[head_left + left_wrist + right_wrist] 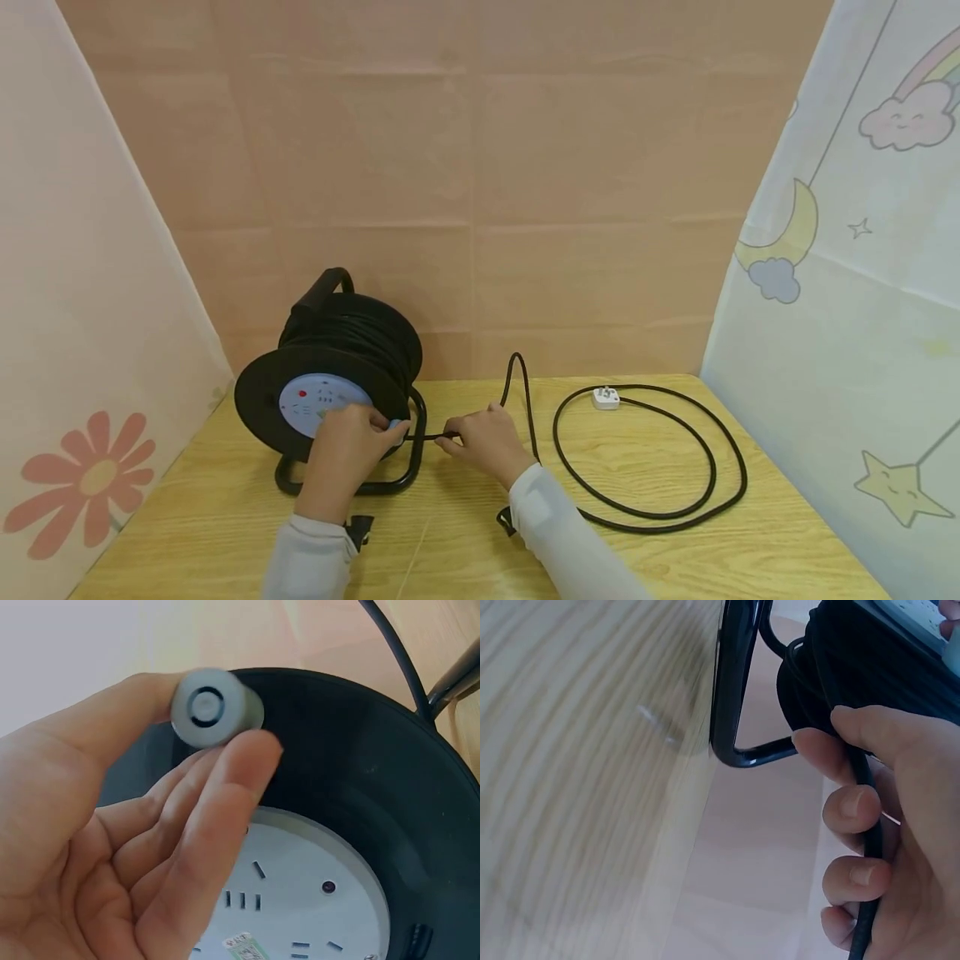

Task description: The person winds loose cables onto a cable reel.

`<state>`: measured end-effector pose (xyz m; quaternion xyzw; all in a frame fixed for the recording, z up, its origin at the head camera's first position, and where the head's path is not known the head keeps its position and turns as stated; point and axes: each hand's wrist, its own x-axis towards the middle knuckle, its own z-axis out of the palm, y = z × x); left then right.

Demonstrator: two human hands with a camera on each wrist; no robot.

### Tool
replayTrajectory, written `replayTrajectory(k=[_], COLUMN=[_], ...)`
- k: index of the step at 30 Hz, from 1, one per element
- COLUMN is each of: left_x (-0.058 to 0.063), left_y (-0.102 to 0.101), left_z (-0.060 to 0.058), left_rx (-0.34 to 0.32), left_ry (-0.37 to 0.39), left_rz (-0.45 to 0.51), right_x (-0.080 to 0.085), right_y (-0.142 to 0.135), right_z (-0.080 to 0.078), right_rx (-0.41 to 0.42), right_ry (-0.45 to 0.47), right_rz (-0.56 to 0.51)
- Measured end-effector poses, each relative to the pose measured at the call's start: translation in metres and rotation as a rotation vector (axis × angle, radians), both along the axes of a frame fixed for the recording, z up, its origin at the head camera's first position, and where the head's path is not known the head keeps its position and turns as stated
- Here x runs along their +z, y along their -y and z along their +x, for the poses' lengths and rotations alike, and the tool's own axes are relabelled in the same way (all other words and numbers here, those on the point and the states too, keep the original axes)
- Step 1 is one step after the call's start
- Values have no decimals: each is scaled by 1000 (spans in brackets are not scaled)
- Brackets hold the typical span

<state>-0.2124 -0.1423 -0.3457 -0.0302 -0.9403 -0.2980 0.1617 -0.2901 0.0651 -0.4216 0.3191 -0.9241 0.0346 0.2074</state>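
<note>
- Head view: I am seeing a black plastic cable reel [330, 360] standing on the left side of a yellow wood-grain table [660, 558], its weight resting on a black tubular stand [390, 486].
- Head view: a round, pale blue socket panel [306, 408] is facing the near side; the left hand [348, 446] is partly covering it, thumb and fingertips pinching a small grey-blue cylindrical knob [395, 425].
- Head view: the right hand [487, 437] is holding a thin black round cable [426, 437] just beside the stand. Beyond this hand the cable is rising in a narrow arch, then lying in a wide loop on the table, where a white block-shaped plug [606, 398] is resting with its prongs upward.
- Left wrist view: I am observing the knob end-on, clamped between thumb and fingers in front of the reel's black rim. The panel is showing narrow slots, a dark red round spot [328, 887] and a green-and-white sticker [246, 948].
- Right wrist view: I am noting the fingers curling around the cable, thumb and forefinger pressing it near the reel's wound turns.
</note>
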Motion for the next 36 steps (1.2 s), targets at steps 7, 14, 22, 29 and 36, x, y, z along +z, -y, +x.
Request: replayTrajectory(k=[7, 14, 22, 29, 36], left_x=[-4, -11, -16, -17, -20], left_y=[5, 17, 28, 30, 26], left_z=[-2, -4, -6, -6, -8], left_rx=[-40, -101, -120, -134, -176], left_ry=[131, 263, 348, 398, 411], left_rz=[-18, 18, 102, 148, 174], right_x=[-2, -5, -3, 10, 2], right_y=[7, 18, 24, 19, -2], right_z=[0, 0, -2, -11, -23], right_rx=[21, 92, 94, 168, 71], right_ry=[67, 70, -163, -475, -520], right_rz=[29, 65, 16, -242, -494])
